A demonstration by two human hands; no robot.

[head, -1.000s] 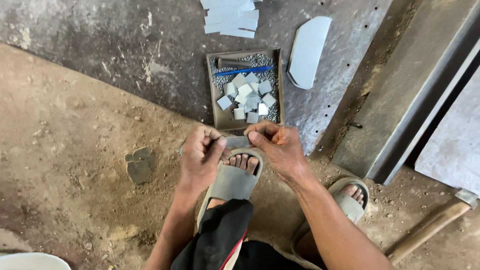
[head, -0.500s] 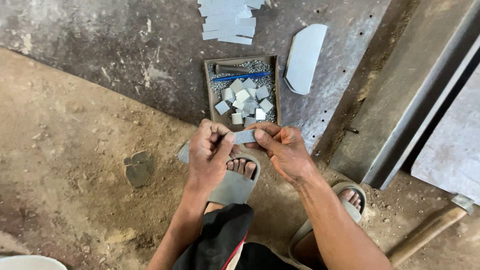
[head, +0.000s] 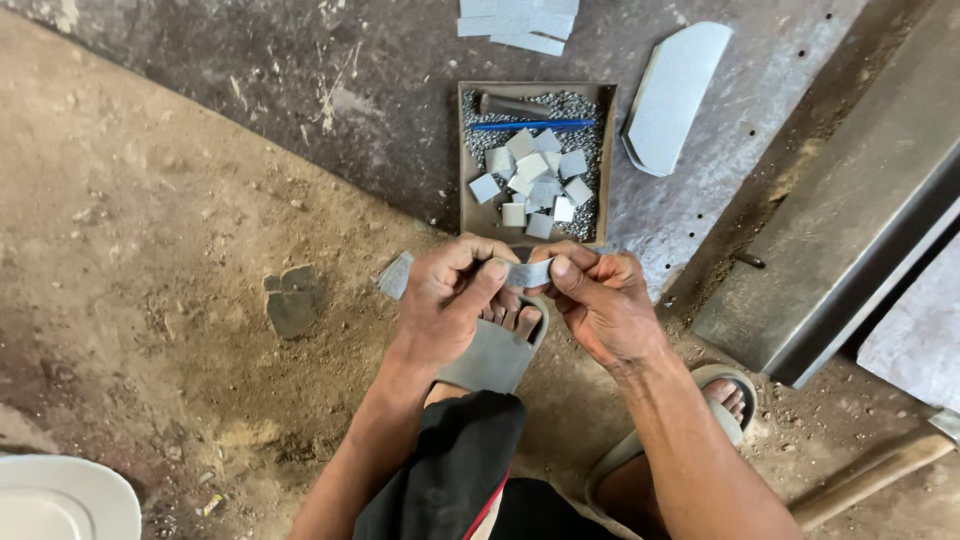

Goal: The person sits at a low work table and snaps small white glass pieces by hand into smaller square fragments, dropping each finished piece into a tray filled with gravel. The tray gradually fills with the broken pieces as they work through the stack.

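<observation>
Fingers of left hand (head: pixel 450 300) and right hand (head: pixel 600 305) pinch a thin grey strip (head: pixel 528 272) between thumb and forefinger, one at each end, so it spans taut between them. A loose tail of the strip sticks out to the left of the left hand. Strip is held above the grey sandal (head: pixel 495 355), over the toes. Just beyond, on the floor (head: pixel 150 250): a shallow tray (head: pixel 467 160) of small grey square pieces (head: pixel 530 180), with a blue pen (head: pixel 535 125), placed within easy reach. Right of tray: rounded grey sheets (head: pixel 675 95).

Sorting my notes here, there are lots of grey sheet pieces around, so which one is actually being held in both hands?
The narrow grey strip, pinched between the left hand and the right hand above the sandalled foot. The small squares lie loose in the tray.
</observation>
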